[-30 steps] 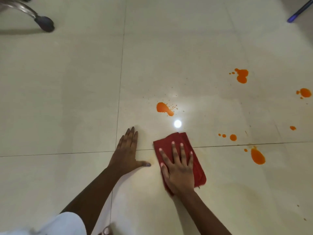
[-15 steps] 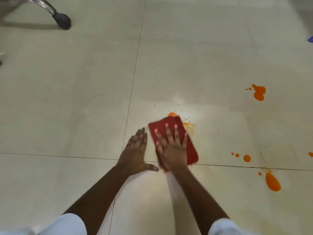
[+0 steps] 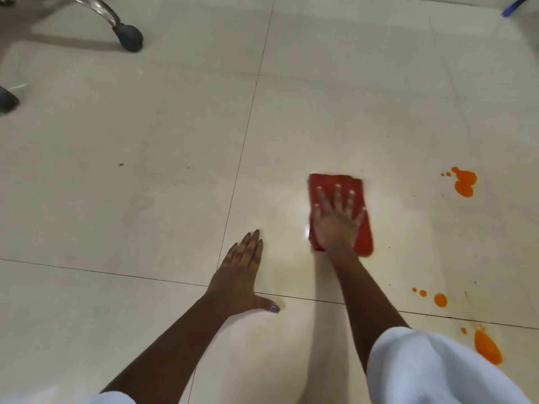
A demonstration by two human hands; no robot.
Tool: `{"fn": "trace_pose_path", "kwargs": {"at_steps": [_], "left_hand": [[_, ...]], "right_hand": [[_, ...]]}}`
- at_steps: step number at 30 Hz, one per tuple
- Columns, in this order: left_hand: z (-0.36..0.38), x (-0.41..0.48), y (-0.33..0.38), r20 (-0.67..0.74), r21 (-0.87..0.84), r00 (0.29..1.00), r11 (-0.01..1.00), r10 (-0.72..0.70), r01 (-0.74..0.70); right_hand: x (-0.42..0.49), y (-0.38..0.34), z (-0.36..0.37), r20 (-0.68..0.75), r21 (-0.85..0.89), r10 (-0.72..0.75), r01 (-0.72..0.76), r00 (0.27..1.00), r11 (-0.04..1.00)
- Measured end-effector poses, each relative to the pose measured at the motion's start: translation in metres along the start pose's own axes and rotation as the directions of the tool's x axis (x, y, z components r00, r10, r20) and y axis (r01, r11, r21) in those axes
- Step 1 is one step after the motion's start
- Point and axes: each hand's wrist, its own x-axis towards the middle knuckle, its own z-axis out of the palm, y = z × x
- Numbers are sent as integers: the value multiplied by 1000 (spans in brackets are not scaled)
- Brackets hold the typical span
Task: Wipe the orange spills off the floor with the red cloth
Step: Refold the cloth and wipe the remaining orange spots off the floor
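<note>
Pressure matters: keep your right hand (image 3: 338,221) spread flat on the cloth (image 3: 339,212) mid-floor (image 3: 145,141), left hand (image 3: 239,275) braced open beside it, then sweep right toward the far spill (image 3: 465,185) and the near-right spills (image 3: 487,349).

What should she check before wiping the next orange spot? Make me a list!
1. Right hand flat on the red cloth: ok.
2. Left hand braced on the bare floor, off the spills: ok.
3. Floor around the cloth free of orange: ok.
4. All spills gone: not ok; the upper splash, small drops and near blob remain.
5. Cloth underside clean enough: cannot tell.
</note>
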Motion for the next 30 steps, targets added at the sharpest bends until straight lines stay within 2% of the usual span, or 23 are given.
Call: {"fn": "trace_pose_path", "kwargs": {"at_steps": [1,3,8,10,14,16,18,20,22,24,25,27,29,30], "left_hand": [[-1,-1,1,10,0,1000,1000,-4,4],[-3,-1,4,22,7,999,1000,-24,24],[-25,12,7,-3,-66,993,991,-121,120],[-33,22,3,-2,-57,990,988,-143,143],[-30,34,-2,52,-55,990,989,-134,136],[-27,35,-3,61,-60,990,990,-125,129],[-24,37,-4,54,-69,991,990,-119,122],[-25,36,-5,40,-83,992,989,-119,122],[-26,34,-6,41,-91,991,988,-124,128],[-26,34,-5,52,-105,990,985,-129,133],[-25,35,-4,52,-111,989,984,-136,141],[-24,34,-3,56,-102,988,984,-141,146],[-23,36,-4,73,-110,987,983,-140,148],[-23,36,-3,71,-114,987,982,-143,150]], "right_hand": [[-4,12,-1,-15,30,71,-71,997,997],[-27,17,1,-38,64,119,-116,992,991],[-59,-12,14,-88,103,40,-31,995,994],[-47,-7,14,-133,71,2,8,991,997],[3,12,1,-38,1,83,-83,996,997],[38,-3,-6,-20,-3,92,-92,996,996],[67,-36,-8,6,-1,-9,9,1000,1000],[67,-71,-7,43,-30,-180,182,983,983],[38,-76,-1,67,-44,-383,386,922,922],[0,-40,7,61,-23,-517,519,854,854],[-6,-14,5,35,-42,-519,520,854,853],[21,20,-4,-39,-69,-378,375,925,925],[71,11,-13,-39,-61,-167,164,985,984],[92,-10,-15,-30,-36,-122,120,992,992]]}}
